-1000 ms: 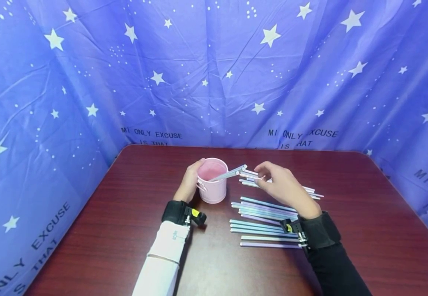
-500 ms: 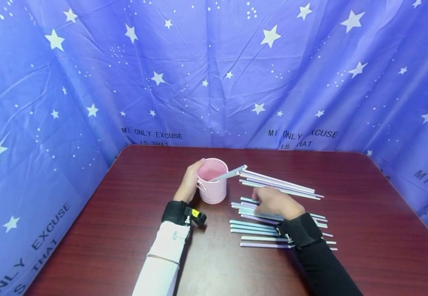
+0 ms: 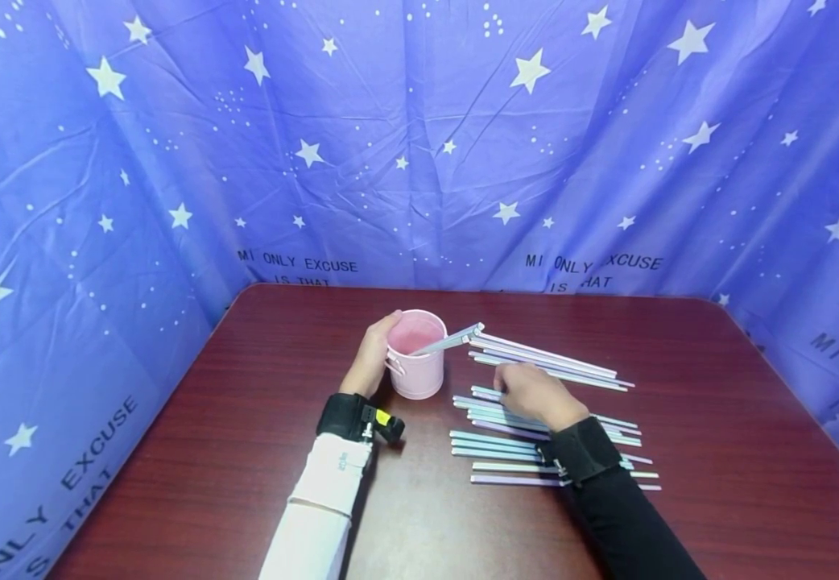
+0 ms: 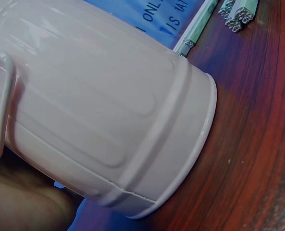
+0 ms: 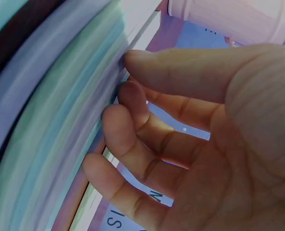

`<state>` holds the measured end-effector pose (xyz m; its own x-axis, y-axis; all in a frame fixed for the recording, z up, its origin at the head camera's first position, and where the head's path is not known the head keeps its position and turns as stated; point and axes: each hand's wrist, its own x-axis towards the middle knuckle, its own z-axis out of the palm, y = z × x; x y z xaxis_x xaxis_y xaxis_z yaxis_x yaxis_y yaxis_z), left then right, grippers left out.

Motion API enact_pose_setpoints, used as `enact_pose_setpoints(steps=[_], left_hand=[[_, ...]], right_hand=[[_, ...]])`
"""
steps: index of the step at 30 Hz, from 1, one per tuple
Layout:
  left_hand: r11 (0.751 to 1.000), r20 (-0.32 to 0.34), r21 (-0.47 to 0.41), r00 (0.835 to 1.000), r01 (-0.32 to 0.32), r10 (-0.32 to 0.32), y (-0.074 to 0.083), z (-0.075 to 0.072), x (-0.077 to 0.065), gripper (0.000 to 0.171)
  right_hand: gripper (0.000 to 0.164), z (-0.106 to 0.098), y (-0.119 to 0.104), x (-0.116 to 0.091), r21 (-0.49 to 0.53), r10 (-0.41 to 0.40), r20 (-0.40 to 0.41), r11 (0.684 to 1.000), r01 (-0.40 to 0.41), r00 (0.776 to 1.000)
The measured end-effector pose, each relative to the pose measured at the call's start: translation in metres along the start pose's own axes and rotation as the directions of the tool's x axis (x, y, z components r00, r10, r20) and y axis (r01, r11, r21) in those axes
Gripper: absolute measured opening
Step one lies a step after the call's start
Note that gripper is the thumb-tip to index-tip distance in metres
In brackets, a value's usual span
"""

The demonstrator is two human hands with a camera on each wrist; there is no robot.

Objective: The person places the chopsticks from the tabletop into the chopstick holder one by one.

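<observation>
A small pink bucket stands upright on the table. My left hand holds it from the left, its thumb at the rim; the left wrist view shows the bucket wall and part of the palm. Several slim pastel sticks lean in the bucket and poke out over its right rim. My right hand is bent down over the middle group of sticks. In the right wrist view its thumb and curled fingertips are right at the edge of the sticks; I cannot tell whether they pinch one.
Another group of sticks lies behind the right hand, to the bucket's right. Nearer the front are more loose sticks, partly under the right wrist. The dark red table meets a blue star-printed curtain at its back edge.
My right hand has come down and towards me, from the far group of sticks to the middle group, and barely moved in the last half second. The left hand and bucket stay put.
</observation>
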<state>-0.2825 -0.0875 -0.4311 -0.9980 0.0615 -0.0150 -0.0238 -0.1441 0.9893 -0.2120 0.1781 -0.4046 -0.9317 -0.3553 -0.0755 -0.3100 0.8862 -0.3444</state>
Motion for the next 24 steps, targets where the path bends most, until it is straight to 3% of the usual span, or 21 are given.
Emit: enact_pose_setpoints(steps=[3,8,15,19,24], left_hand=[[1.0,0.003,0.003,1.0,0.0,0.0,-0.001,0.0,0.0,0.049],[1.0,0.0,0.006,1.0,0.006,-0.006,-0.002,-0.001,0.001,0.049],[1.0,-0.006,0.003,1.0,0.016,-0.016,-0.002,-0.001,0.001,0.048],[1.0,-0.004,0.006,1.0,0.017,-0.017,-0.001,-0.001,0.0,0.048],[1.0,-0.005,0.01,1.0,0.014,-0.013,0.0,-0.001,0.001,0.048]], right_hand=[[0.011,0.007,0.01,0.005,-0.007,-0.01,-0.014,1.0,0.01,1.0],[0.012,0.002,0.005,0.004,0.011,0.015,0.014,1.0,-0.015,1.0],[0.015,0.016,0.024,0.014,-0.018,-0.058,-0.067,0.998,0.057,0.996],[0.018,-0.003,0.007,0.004,0.001,-0.115,-0.162,0.993,0.117,0.98],[0.007,-0.028,-0.012,-0.007,0.024,-0.086,-0.291,0.995,0.097,0.953]])
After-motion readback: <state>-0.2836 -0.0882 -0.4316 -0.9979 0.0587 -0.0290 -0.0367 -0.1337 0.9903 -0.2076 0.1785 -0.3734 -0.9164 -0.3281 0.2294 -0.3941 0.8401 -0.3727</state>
